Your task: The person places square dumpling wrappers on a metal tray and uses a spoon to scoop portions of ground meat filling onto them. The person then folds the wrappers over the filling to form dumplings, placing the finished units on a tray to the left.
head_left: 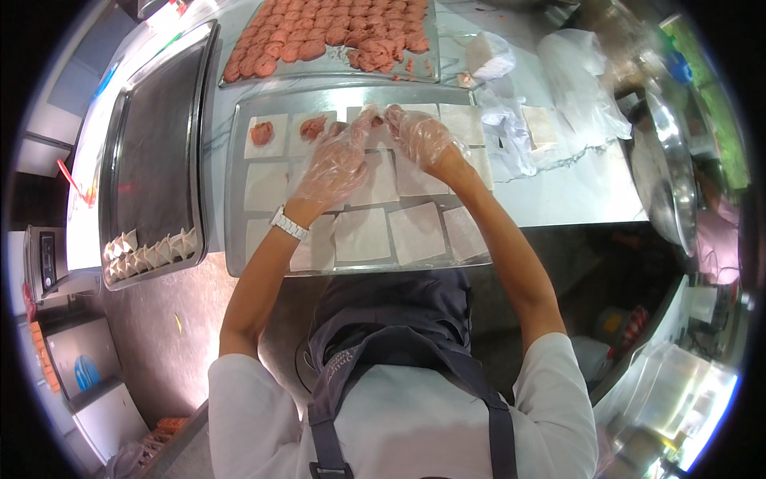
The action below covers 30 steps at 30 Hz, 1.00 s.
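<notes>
My left hand (339, 164) and my right hand (419, 136) wear clear plastic gloves and meet over the back row of square dough wrappers (363, 235). Their fingertips are pinched close together, with a bit of reddish minced meat (377, 122) showing between them; the fingers partly hide it. The wrappers lie in rows on a metal tray (236, 191). To the left of my hands, two back-row wrappers each carry a lump of meat filling (262, 133). Other wrappers in view are bare, and my hands and arms cover some of them.
Behind stands a tray of portioned minced meat (319, 28), its near right part broken up. A dark baking tray (152, 160) at left holds several folded dumplings (152, 254) at its near end. Plastic bags (578, 84) and a loose wrapper stack (538, 126) lie right, beside a large metal bowl (666, 168).
</notes>
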Each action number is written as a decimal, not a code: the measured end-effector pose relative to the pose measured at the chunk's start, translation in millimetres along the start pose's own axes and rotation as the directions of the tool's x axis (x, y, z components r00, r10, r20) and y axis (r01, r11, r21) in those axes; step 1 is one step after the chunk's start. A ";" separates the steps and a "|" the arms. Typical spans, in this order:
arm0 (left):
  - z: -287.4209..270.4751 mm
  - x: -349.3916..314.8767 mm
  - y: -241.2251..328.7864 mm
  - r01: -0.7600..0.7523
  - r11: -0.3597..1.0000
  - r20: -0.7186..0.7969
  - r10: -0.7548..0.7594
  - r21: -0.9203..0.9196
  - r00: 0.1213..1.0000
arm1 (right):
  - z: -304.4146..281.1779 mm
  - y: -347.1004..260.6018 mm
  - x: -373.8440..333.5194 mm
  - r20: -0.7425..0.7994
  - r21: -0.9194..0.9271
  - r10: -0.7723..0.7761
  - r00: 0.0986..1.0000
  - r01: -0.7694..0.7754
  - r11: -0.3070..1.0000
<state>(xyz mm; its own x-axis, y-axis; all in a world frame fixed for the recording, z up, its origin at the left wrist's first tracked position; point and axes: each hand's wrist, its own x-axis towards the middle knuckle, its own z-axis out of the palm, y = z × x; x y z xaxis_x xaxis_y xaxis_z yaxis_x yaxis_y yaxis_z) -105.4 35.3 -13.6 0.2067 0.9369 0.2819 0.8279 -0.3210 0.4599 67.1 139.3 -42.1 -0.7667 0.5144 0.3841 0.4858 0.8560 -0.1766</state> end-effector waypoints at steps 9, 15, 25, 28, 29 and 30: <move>10.3 5.3 -11.4 -0.037 0.991 -0.081 0.048 0.126 0.996 | -18.3 -17.3 3.5 0.076 -0.082 0.086 0.993 -0.080 0.993; -1.2 5.6 -8.3 -0.014 0.988 -0.044 0.021 0.152 0.999 | -17.7 -15.6 8.2 0.095 -0.034 0.178 0.979 -0.176 0.984; -6.0 10.6 -19.2 0.024 0.995 -0.138 -0.011 0.093 0.990 | -31.3 -11.3 2.2 -0.011 0.046 0.168 0.986 -0.167 0.985; -8.6 13.9 -23.8 0.105 0.987 -0.180 -0.126 -0.123 0.976 | -42.0 -15.2 8.2 0.040 0.147 0.303 0.952 -0.305 0.941; -10.4 15.9 -24.5 0.093 0.970 -0.198 -0.138 -0.223 0.970 | -45.6 -14.8 10.9 0.063 0.255 0.380 0.923 -0.383 0.888; -12.4 18.6 -24.4 0.077 0.944 -0.215 -0.151 -0.320 0.965 | -49.6 -13.0 12.8 0.097 0.357 0.450 0.888 -0.453 0.817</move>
<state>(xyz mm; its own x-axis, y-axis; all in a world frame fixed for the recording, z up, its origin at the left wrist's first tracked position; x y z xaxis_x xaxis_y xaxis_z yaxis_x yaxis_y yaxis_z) -128.2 58.8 -9.2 -0.0376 0.9229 0.3833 0.6306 -0.2756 0.7255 71.7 132.2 10.1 -0.5025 0.8469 0.1740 0.5942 0.4845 -0.6420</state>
